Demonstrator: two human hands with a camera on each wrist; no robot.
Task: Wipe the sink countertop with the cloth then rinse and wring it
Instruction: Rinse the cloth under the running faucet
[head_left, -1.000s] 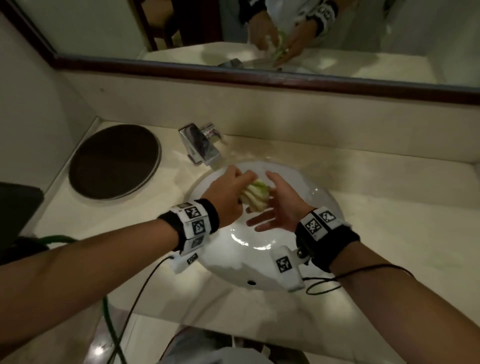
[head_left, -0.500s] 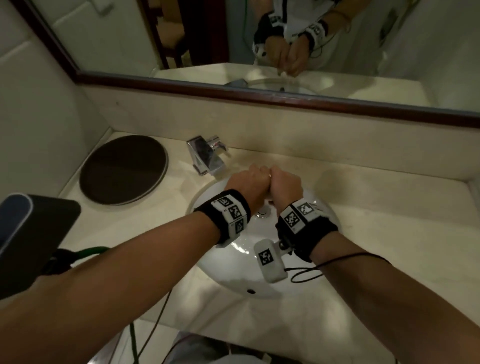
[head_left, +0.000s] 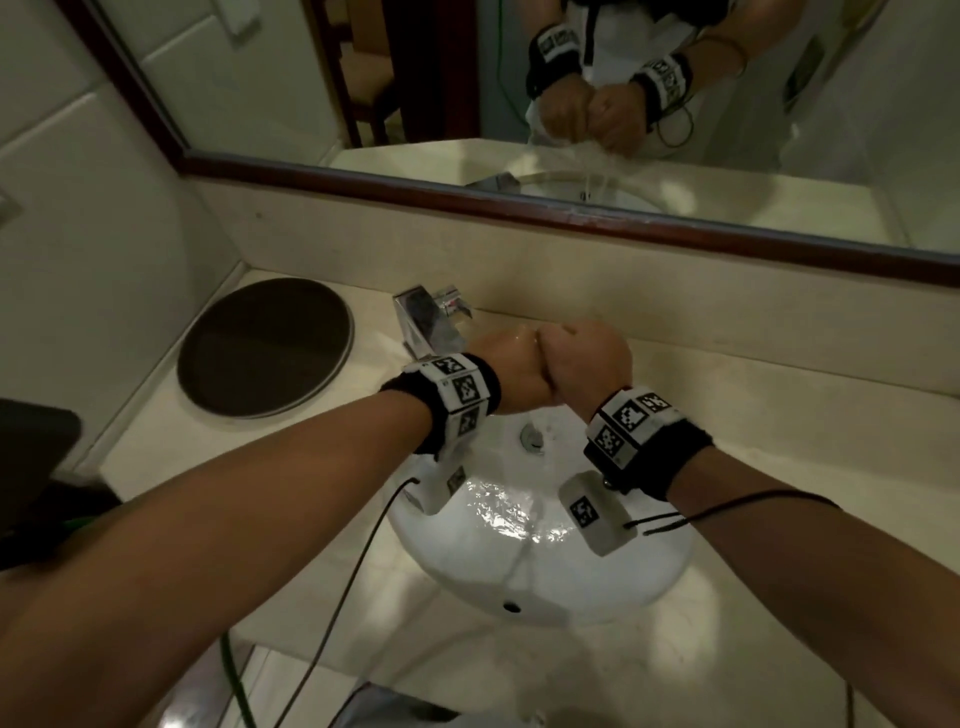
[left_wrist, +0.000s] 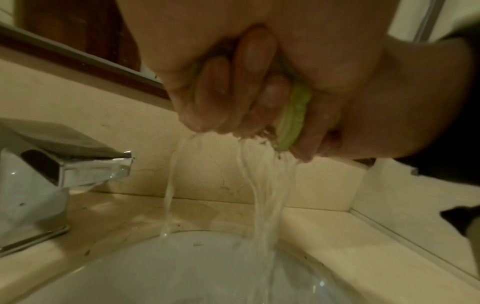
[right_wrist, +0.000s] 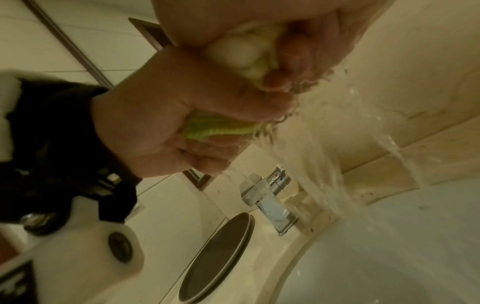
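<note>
Cloth (left_wrist: 292, 117) being wrung over sink (head_left: 545, 587): left hand (head_left: 498, 374) & right hand (head_left: 587, 364), fists touching, each grip clenching it tight; water streaming into basin. Next: prob. re-grip, twist again till drips are stopping.

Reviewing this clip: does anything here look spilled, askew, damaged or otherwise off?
Nothing stands out. Both hands, left hand and right hand, grip the green cloth over the sink, and the wrung water falls into the basin, not onto the countertop. The faucet looks intact.
</note>
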